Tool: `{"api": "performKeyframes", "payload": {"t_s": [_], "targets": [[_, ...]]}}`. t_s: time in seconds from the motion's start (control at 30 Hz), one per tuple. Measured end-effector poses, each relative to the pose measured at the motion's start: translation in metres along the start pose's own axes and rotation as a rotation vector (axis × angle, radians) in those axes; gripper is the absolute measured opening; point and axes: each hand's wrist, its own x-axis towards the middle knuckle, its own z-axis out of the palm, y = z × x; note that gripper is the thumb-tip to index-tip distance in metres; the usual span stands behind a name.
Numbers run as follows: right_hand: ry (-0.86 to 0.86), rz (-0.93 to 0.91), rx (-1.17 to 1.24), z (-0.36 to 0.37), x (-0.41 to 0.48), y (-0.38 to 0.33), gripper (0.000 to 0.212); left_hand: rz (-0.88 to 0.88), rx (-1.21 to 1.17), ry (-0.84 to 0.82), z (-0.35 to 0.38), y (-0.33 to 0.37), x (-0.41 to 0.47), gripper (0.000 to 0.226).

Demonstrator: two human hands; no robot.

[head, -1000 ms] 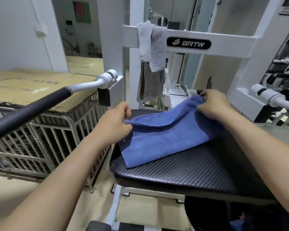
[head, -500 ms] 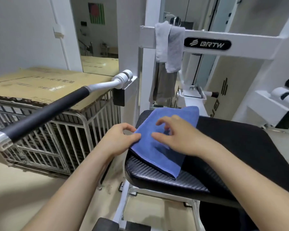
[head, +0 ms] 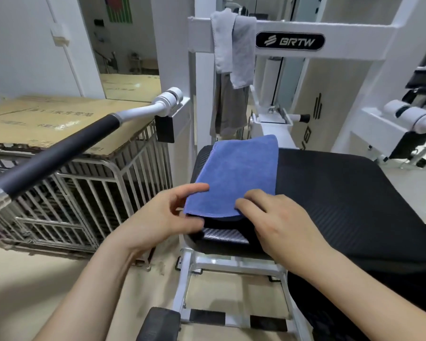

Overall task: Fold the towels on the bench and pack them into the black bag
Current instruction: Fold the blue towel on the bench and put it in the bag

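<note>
The blue towel [head: 239, 175], spread wider half a second ago with the right hand [head: 280, 225] flat across it, now lies as a narrow rectangle at the left end of the black bench pad [head: 342, 193]. The left hand [head: 162, 217] pinches its near-left corner, while the right hand's curled fingertips rest on the near-right corner, grip unclear. Bare pad stretches rightward; the frame's badge [head: 290, 41] reads "BRTW".

Hands [head: 161, 219] [head: 284, 223] at folded blue towel [head: 236, 173]
</note>
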Motion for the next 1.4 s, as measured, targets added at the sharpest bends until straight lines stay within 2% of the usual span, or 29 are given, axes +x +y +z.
{"api": "performKeyframes", "payload": {"t_s": [0.07,0.13,0.2,0.27,0.37,0.43,0.5,0.6,0.67,0.7,0.77,0.83,0.9,0.97,1.07,1.17,1.23,1.33,1.4], "targets": [[0.095,-0.012,0.031,0.003,-0.01,0.001,0.035,0.059,0.248,0.017,0.005,-0.006,-0.006,0.071],[0.116,-0.026,0.069,0.005,-0.016,0.001,0.037,0.215,0.493,0.181,0.017,-0.011,-0.008,0.063],[0.105,-0.06,0.112,0.002,-0.022,0.001,0.037,0.346,0.599,0.275,0.025,-0.015,-0.012,0.05],[0.055,-0.044,0.269,-0.008,-0.036,-0.004,0.042,0.408,0.61,0.266,0.025,-0.024,-0.025,0.044],[-0.147,0.165,0.827,-0.032,-0.049,-0.01,0.051,0.443,0.638,0.204,0.026,-0.034,-0.044,0.035],[-0.27,0.228,1.081,-0.037,-0.044,-0.006,0.04,0.438,0.67,0.203,0.03,-0.035,-0.047,0.032],[-0.335,0.27,1.213,-0.038,-0.035,0.003,0.025,0.431,0.628,0.233,0.031,-0.027,-0.045,0.028],[-0.271,0.34,1.437,-0.039,-0.027,0.022,0.01,0.425,0.279,0.153,0.026,-0.002,-0.037,0.026],[-0.205,0.415,1.67,-0.04,-0.023,0.035,0.016,0.355,0.082,0.031,0.021,0.015,-0.028,0.045],[-0.166,0.452,1.774,-0.042,-0.019,0.04,0.018,0.297,0.095,-0.026,0.02,0.021,-0.022,0.053],[-0.082,0.512,1.869,-0.043,-0.011,0.047,0.022,0.222,0.241,-0.107,0.023,0.027,-0.009,0.053],[0.01,0.59,1.801,-0.042,-0.001,0.052,0.018,0.193,0.33,-0.041,0.029,0.027,0.005,0.037],[0.097,0.654,1.519,-0.041,0.012,0.057,0.012,0.17,0.278,0.053,0.032,0.026,0.018,0.026],[0.139,0.685,1.13,-0.037,0.031,0.06,0.012,0.09,0.225,0.12,0.033,0.029,0.03,0.028],[0.087,0.701,0.819,-0.021,0.061,0.066,0.018,0.03,0.177,0.169,0.032,0.038,0.046,0.03],[-0.02,0.75,0.64,0.004,0.076,0.079,0.019,0.04,0.122,0.143,0.033,0.042,0.05,0.042],[-0.057,0.769,0.582,0.016,0.076,0.084,0.016,-0.005,0.271,0.132,0.034,0.04,0.049,0.042],[-0.124,0.709,0.439,0.023,0.078,0.081,0.013,-0.045,0.497,0.317,0.039,0.033,0.046,0.023],[-0.139,0.684,0.387,0.024,0.081,0.079,0.009,-0.069,0.444,0.413,0.044,0.027,0.041,0.018]]}}
